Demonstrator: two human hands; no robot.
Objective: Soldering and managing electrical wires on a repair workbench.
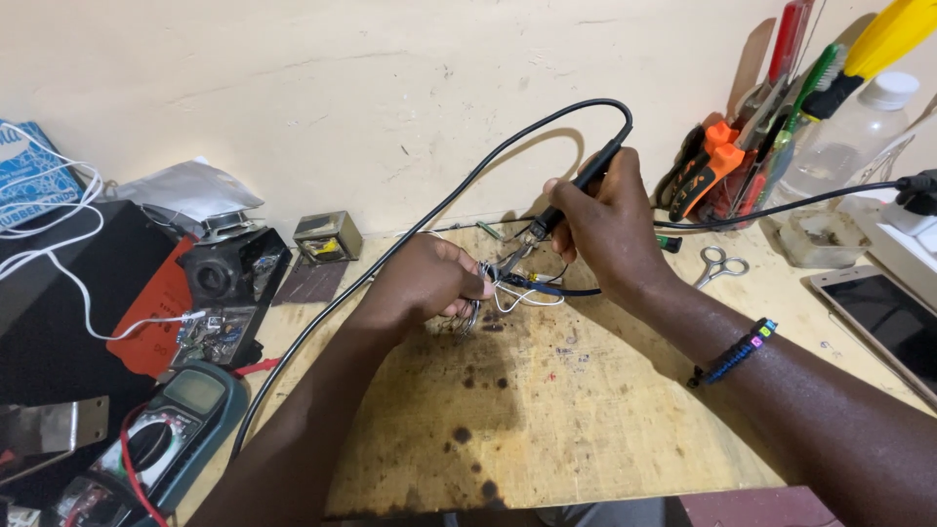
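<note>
Right hand (610, 220) closed in pen grip around black-handled soldering iron (576, 190), tip angled down-left onto small tangle of white, blue and black wires (522, 285) near back of stained wooden board (586, 410)

Left hand (429, 283) curled shut over left side of same wire tangle, fingers pinching it against board

Iron's thick black cord (429, 210) loops up past wall, then runs down-left toward grey-green multimeter with red lead (171, 434)

Small steel scissors (720, 263) lie right of right hand, apart; silver smartphone (893, 322) at right edge
</note>
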